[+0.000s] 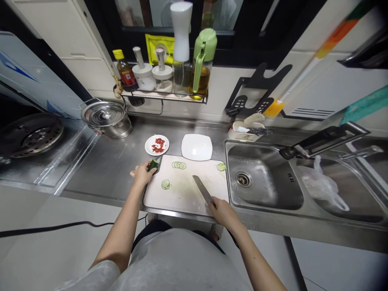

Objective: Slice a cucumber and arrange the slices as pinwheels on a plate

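My left hand [142,174] is closed around a short piece of cucumber [153,165] at the upper left corner of the cutting board [188,202]. In my right hand [223,211] is the handle of a kitchen knife [202,188], its blade pointing up and left, over the board. Cucumber slices lie on the board: an overlapping row [179,165] near the top, a small stack [166,184] at the left and another slice pile [221,167] at the top right corner. Behind the board stand a small plate with chopped red pieces [158,145] and a white square plate [197,147].
To the right is a steel sink [263,182], with a plastic bag [323,186] in its second basin. A lidded steel pot [107,119] stands at the back left, near the stove [33,133]. Above the counter, a wall rack [169,96] carries bottles and jars.
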The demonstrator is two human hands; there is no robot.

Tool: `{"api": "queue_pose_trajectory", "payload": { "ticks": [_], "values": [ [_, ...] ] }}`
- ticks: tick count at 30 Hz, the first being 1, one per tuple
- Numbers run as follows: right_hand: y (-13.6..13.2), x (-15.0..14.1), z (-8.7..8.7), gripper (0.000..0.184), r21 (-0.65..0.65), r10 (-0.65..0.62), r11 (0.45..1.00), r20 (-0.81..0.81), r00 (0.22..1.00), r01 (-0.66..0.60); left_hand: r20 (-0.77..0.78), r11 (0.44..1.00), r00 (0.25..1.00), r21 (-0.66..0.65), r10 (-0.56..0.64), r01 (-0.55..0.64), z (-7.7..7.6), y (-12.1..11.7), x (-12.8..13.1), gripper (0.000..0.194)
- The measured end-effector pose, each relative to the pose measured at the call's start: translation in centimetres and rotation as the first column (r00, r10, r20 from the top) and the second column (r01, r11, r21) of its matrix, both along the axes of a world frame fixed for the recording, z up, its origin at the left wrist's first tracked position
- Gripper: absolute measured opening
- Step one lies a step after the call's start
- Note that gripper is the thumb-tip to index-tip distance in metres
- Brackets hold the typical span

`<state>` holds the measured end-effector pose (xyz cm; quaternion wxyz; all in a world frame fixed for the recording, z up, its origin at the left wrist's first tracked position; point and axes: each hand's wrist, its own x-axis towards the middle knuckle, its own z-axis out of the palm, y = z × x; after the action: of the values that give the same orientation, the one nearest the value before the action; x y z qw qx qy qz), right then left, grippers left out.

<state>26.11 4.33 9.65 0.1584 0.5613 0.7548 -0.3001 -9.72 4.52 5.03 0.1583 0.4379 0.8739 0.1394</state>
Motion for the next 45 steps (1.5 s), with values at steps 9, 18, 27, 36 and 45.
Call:
{"api": "queue_pose_trajectory", "payload": {
  "ticks": [9,18,27,36,45],
  "values": [
    [0.1,-0.2,0.6,0.025,-0.025,-0.012,1.000,0.020,1.000,0.012,-0.069,0.982,0.981,-0.058,-0.182,0.178,-0.3,-0.3,-2.5,0.042],
    [-0.1,-0.1,0.8,0.025,-0.025,-0.013,1.000,0.015,1.000,0.013,-0.087,0.941,0.937,-0.017,-0.337,0.337,-2.3,-0.4,-7.2,0.050],
    [0.0,-0.1,0.4,0.026,-0.010,-0.007,1.000,0.019,1.000,0.008,0.147,0.888,0.888,0.231,-0.436,0.398,-3.3,0.5,-8.2,0.048],
    [-0.3,0.3,0.3,0.025,0.017,-0.007,1.000,0.031,1.000,0.006,-0.060,0.972,0.998,0.234,0.001,0.013,1.1,1.1,-2.6,0.065],
    [-0.1,0.1,0.0,0.027,0.028,0.000,1.000,0.021,1.000,-0.001,-0.001,0.928,0.929,0.051,-0.370,0.369,-0.4,3.4,10.3,0.038]
  ]
}}
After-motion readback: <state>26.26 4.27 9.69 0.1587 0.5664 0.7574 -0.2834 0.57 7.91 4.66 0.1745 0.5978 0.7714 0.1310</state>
